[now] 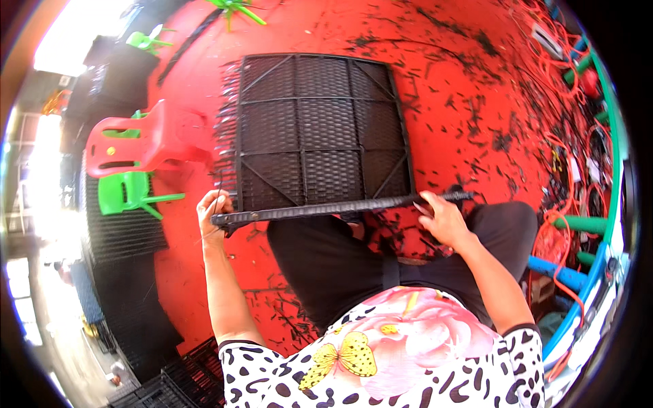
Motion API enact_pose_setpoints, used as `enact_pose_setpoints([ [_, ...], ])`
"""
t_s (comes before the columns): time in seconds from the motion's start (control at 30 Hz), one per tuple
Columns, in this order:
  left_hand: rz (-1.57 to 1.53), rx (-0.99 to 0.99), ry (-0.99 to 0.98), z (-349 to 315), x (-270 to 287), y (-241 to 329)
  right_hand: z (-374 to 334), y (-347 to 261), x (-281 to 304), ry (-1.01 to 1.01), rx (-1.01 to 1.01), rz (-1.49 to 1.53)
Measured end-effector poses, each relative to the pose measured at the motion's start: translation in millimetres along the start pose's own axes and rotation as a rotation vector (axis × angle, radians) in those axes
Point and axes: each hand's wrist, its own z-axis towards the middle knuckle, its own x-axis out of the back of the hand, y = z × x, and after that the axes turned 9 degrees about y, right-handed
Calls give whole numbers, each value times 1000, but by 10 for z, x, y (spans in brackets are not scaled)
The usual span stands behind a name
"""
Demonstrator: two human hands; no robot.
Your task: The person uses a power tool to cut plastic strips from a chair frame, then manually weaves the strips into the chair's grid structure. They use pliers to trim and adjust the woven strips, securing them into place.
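Observation:
A black woven rattan-style panel [330, 122] on a metal frame with crossbars and corner braces stands in front of my lap. Loose strand ends [226, 129] stick out in a row along its left side. My left hand [215, 209] is closed at the near left corner of the frame, thumb and fingers pinched together there. At the right end of the wrapped near rail [306, 209], my right hand [442, 219] has its fingers closed round the rail. Past that hand a dark end piece [459, 195] juts out; its kind is unclear.
Black strip scraps [469, 122] litter the red floor. At left stand a pink plastic chair [129, 146] and a green one [129, 192], beside stacked black woven pieces [122, 231]. Orange hoses or cords [568, 258] tangle around a green and blue pipe rack [585, 224] at right.

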Motion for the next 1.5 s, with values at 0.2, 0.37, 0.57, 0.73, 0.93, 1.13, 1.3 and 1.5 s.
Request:
enact_pose_setpoints([
  [0.2,-90,236,116,-49,-53,-792,268,182,48,-5,-69,-68],
  [0.37,-125,264,158,15,10,-1183,435,283,-3,36,-66,-51],
  [0.57,-154,305,265,14,14,-1203,457,315,-58,52,-67,28],
  [0.73,-145,335,307,16,17,-1196,452,266,-30,14,-182,91],
  [0.93,-140,357,365,45,45,-1250,446,286,13,-20,-216,190],
  [1.13,-203,411,332,109,264,-1389,402,323,15,-13,-272,323],
  [1.3,-217,413,343,139,285,-1436,409,416,-80,378,-548,644],
  [1.5,-271,393,336,203,480,-1637,445,672,18,511,-589,349],
])
